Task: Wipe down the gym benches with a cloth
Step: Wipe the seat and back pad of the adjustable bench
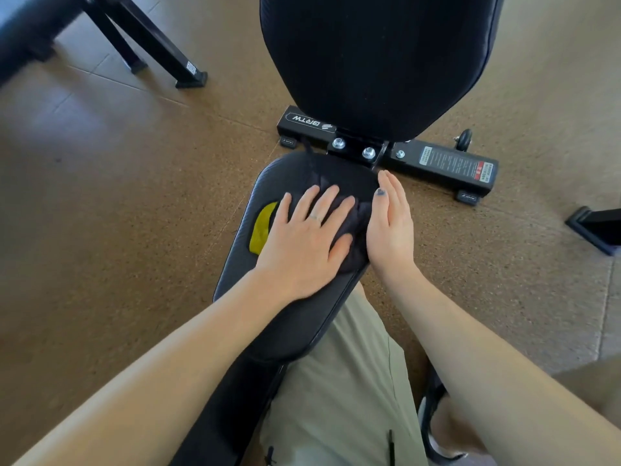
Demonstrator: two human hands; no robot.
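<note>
A black padded bench seat (295, 317) with a yellow patch (262, 227) runs from bottom centre up to the middle. A dark cloth (353, 227) lies on its far end. My left hand (302, 240) presses flat on the cloth with fingers spread. My right hand (391, 223) rests with straight fingers against the seat's right edge, beside the cloth. The black backrest pad (376, 55) rises beyond the seat.
The bench's black steel base bar (443, 163) with bolts, a warning label and a small wheel (465, 137) lies across the brown speckled floor. Other black frame legs (144, 38) stand top left, another foot (594, 227) at right. My leg in khaki shorts (346, 398) is beside the seat.
</note>
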